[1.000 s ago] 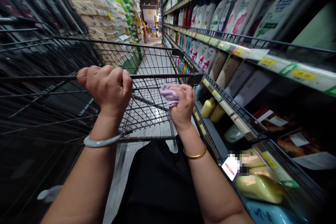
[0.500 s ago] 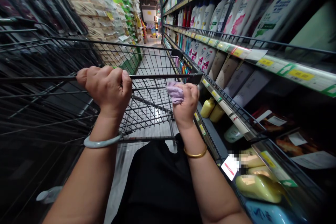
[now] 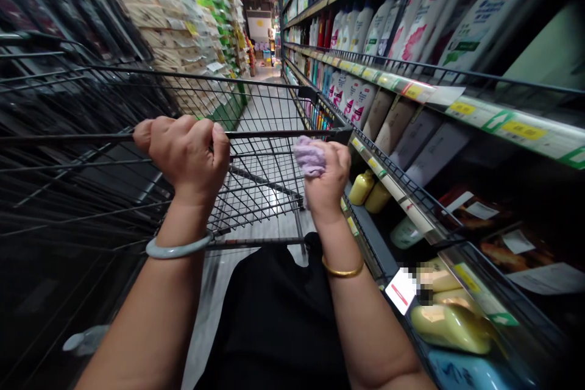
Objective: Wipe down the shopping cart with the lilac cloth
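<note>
A dark wire shopping cart point(image 3: 269, 134) stands in front of me, its basket showing the floor through the mesh. My left hand point(image 3: 187, 149) is wrapped round the cart's handle bar, with a pale bangle on that wrist. Just below the right end of the bar, my right hand point(image 3: 329, 173) is closed on a crumpled light-purple cloth point(image 3: 311, 157), which bulges out past the thumb side. A gold bangle circles the right wrist. Whether the right fingers also touch the cart frame I cannot tell.
Shelves on the right carry white shampoo bottles point(image 3: 420, 18), with yellow bottles point(image 3: 450, 326) lower down and a price rail point(image 3: 498, 119) close to the cart. Stacked packs point(image 3: 150, 12) line the left side. The aisle floor point(image 3: 265, 100) runs ahead; a clear plastic bottle point(image 3: 86, 340) lies lower left.
My right hand has shifted slightly to the right with the purple cloth, and a bit of cloth now shows below the hand. My left hand and the cart look unmoved.
</note>
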`<state>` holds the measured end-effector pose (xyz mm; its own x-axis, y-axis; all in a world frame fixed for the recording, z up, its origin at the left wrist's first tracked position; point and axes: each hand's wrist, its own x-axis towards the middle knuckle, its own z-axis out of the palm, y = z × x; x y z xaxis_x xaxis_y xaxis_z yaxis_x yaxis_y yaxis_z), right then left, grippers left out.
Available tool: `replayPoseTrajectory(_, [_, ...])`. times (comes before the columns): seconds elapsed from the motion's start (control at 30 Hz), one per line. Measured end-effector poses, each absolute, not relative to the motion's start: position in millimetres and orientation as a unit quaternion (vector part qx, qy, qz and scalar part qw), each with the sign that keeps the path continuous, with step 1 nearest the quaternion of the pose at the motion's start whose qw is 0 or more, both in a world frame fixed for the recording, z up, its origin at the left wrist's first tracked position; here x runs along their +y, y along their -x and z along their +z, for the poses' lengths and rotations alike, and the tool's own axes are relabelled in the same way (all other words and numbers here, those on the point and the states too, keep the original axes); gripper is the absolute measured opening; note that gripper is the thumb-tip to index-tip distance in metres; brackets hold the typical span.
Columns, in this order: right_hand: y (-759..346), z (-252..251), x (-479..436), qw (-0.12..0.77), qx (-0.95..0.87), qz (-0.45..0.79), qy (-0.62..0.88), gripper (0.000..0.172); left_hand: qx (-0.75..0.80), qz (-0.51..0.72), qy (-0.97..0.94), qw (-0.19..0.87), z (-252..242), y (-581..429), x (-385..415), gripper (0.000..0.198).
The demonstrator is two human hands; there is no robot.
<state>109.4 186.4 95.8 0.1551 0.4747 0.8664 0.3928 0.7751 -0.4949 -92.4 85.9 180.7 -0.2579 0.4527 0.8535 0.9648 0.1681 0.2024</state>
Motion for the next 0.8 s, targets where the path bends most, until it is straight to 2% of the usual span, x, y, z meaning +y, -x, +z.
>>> replayPoseTrajectory(0.17, [-96, 106, 165, 0.669, -0.700, 0.060, 0.244, 0.028, -0.692, -0.371, 0.500, 0.365, 178, 93, 87, 0.040])
replayPoseTrajectory(0.37, [-103, 105, 179, 0.718, -0.610, 0.030, 0.333, 0.030, -0.688, -0.382, 0.498, 0.364, 178, 92, 87, 0.039])
replayPoseTrajectory(0.47, [-92, 101, 170, 0.678, -0.654, 0.034, 0.334, 0.031, -0.690, -0.389, 0.493, 0.360, 178, 91, 87, 0.038])
replayPoseTrajectory(0.6, [-77, 103, 153, 0.633, -0.724, 0.077, 0.263, 0.030, -0.685, -0.400, 0.497, 0.352, 179, 91, 87, 0.036])
replayPoseTrajectory(0.8, [-85, 107, 167, 0.699, -0.653, 0.085, 0.279, 0.033, -0.685, -0.398, 0.502, 0.346, 179, 91, 87, 0.036])
